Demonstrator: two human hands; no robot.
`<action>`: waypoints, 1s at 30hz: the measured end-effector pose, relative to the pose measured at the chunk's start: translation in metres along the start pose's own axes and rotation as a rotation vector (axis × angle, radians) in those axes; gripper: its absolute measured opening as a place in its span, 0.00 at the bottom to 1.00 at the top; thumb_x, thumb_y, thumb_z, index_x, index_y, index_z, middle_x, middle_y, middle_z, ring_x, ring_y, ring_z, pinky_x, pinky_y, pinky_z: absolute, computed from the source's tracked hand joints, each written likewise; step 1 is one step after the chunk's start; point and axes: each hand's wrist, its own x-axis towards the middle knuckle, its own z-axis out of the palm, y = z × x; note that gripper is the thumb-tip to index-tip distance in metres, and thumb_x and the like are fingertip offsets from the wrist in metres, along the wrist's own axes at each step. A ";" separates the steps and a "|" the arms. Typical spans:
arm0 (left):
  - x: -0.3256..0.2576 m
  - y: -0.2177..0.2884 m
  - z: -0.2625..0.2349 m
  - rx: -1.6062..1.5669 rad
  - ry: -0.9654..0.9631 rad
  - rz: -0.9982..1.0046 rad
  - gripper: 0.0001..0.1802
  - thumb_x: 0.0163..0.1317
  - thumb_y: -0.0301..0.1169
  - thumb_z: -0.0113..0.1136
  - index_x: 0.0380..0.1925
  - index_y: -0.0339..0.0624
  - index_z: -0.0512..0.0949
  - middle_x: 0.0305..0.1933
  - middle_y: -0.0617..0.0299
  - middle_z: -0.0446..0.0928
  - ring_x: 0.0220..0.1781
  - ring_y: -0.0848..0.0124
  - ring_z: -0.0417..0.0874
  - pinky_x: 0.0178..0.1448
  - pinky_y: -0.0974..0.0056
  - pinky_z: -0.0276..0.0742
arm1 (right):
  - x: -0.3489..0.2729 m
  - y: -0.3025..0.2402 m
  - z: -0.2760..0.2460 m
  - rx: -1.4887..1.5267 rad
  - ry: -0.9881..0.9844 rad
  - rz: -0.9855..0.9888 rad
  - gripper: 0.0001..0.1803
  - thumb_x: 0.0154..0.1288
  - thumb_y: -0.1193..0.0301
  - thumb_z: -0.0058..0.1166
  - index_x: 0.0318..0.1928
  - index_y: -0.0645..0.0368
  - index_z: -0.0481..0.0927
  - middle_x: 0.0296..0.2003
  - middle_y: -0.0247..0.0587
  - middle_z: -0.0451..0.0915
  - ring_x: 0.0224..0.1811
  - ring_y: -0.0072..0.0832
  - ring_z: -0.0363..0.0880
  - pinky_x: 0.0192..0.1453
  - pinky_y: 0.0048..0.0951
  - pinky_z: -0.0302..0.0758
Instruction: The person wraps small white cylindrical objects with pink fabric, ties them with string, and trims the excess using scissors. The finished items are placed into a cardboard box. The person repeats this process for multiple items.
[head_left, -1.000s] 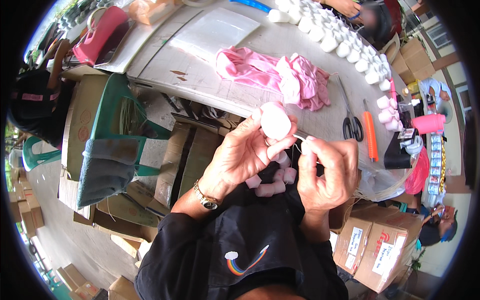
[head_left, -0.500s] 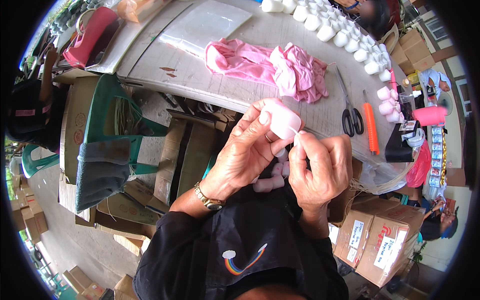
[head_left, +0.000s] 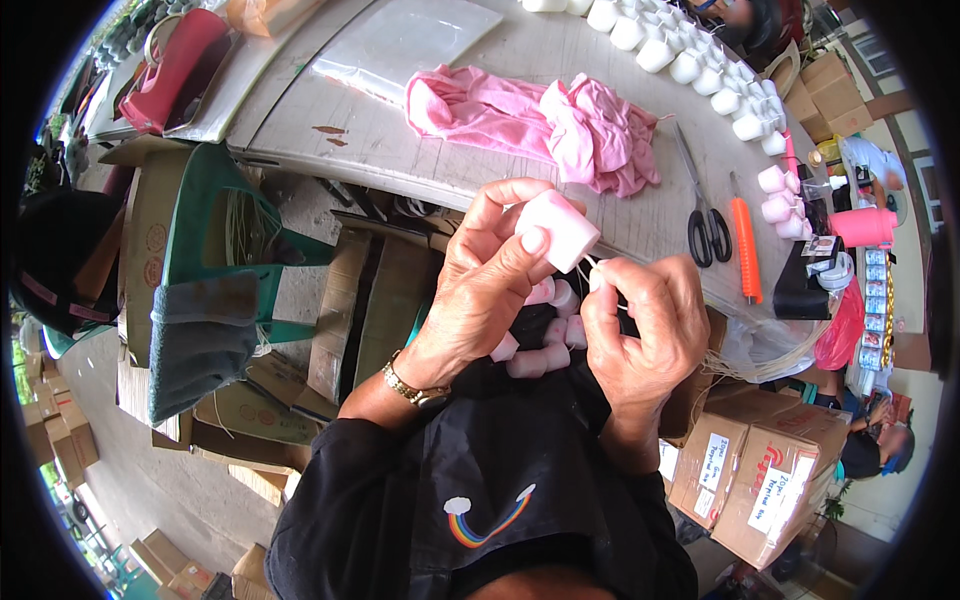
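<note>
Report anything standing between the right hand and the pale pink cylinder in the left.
Nothing visible blocks the right hand; only a thin white strand shows between its fingertips and the pale pink cylinder.

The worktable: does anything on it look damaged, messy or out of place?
Two things. Brown patches mar the pale tabletop, left of the pink cloth; I can't tell whether they're chips or stains. The cloth itself lies bunched up, unlike the closely lined-up white pieces.

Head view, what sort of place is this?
Probably a small handcraft workshop, perhaps for candles: rows of white pieces line the table, scissors lie there too, and the left hand holds a pink candle-like piece.
</note>
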 end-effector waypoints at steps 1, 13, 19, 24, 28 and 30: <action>0.000 0.000 0.000 0.000 0.000 0.003 0.22 0.67 0.34 0.58 0.58 0.43 0.65 0.60 0.47 0.73 0.62 0.54 0.76 0.66 0.54 0.74 | 0.000 0.001 0.000 0.029 -0.010 0.018 0.13 0.46 0.84 0.61 0.35 0.59 0.80 0.24 0.35 0.72 0.22 0.28 0.69 0.23 0.29 0.64; 0.002 -0.003 0.002 -0.018 -0.008 0.007 0.22 0.67 0.33 0.59 0.58 0.43 0.66 0.59 0.47 0.73 0.62 0.55 0.77 0.64 0.55 0.75 | -0.003 0.006 -0.002 0.203 -0.102 0.188 0.09 0.56 0.83 0.61 0.39 0.64 0.81 0.30 0.40 0.78 0.29 0.25 0.77 0.33 0.23 0.74; 0.004 -0.001 0.000 -0.027 0.011 0.028 0.23 0.66 0.28 0.60 0.59 0.42 0.65 0.58 0.50 0.74 0.59 0.63 0.77 0.63 0.59 0.74 | -0.008 0.010 -0.009 0.347 -0.034 0.311 0.09 0.56 0.87 0.60 0.38 0.67 0.81 0.32 0.43 0.81 0.32 0.28 0.81 0.37 0.25 0.77; 0.003 -0.008 0.002 0.025 -0.037 0.014 0.28 0.65 0.29 0.61 0.62 0.44 0.63 0.61 0.46 0.72 0.63 0.52 0.76 0.66 0.53 0.73 | -0.010 0.009 -0.004 0.306 -0.035 0.291 0.06 0.59 0.85 0.60 0.38 0.67 0.80 0.33 0.42 0.81 0.34 0.24 0.78 0.40 0.23 0.73; 0.002 -0.006 0.000 0.085 -0.006 0.049 0.31 0.64 0.30 0.63 0.64 0.44 0.61 0.60 0.46 0.72 0.62 0.53 0.76 0.66 0.52 0.73 | -0.012 0.010 -0.009 0.358 -0.105 0.338 0.08 0.59 0.86 0.59 0.40 0.67 0.82 0.34 0.42 0.81 0.33 0.23 0.78 0.39 0.22 0.73; 0.002 -0.005 -0.001 0.110 -0.008 0.049 0.32 0.63 0.30 0.64 0.63 0.43 0.60 0.59 0.46 0.73 0.62 0.53 0.77 0.66 0.52 0.72 | -0.014 0.012 -0.011 0.443 -0.084 0.384 0.08 0.59 0.86 0.59 0.40 0.67 0.83 0.35 0.42 0.81 0.34 0.23 0.78 0.39 0.21 0.73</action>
